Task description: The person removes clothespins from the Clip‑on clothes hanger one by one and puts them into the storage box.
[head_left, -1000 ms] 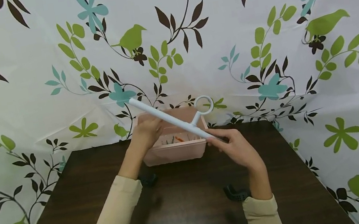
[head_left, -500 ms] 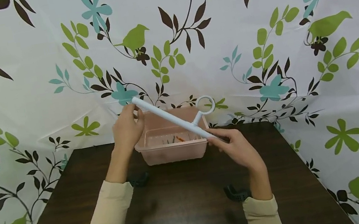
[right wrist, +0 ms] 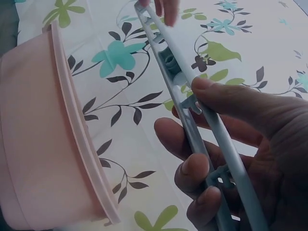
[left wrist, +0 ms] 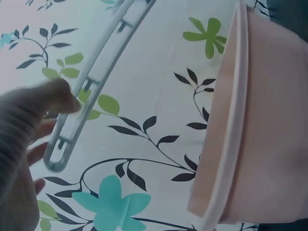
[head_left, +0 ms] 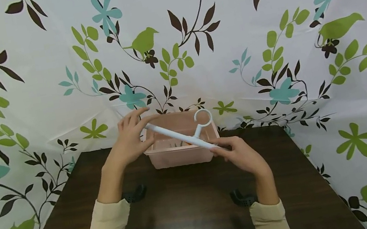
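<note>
A pale blue-white hanger [head_left: 175,134] with a ring-like hook is held in the air, slanting down to the right, above and in front of a pink bin. My right hand [head_left: 243,157] grips its lower right end, the thumb on one rail and the fingers curled underneath, as the right wrist view shows. My left hand [head_left: 129,139] is at the upper left end with fingers spread and fairly straight, the bar's tip between thumb and fingers. In the left wrist view the hanger [left wrist: 98,72] appears as a narrow two-railed frame with small crosspieces.
The pink bin [head_left: 181,158] stands at the back of the dark table [head_left: 185,211], with small items inside, one orange. Behind it hangs a white cloth [head_left: 215,85] printed with leaves and birds. Black pieces [head_left: 243,197] show beside both wrists.
My left hand has come away from the bin's interior, moved left to the hanger's end and spread its fingers. The hanger has sunk and tilts less. My right hand keeps its hold.
</note>
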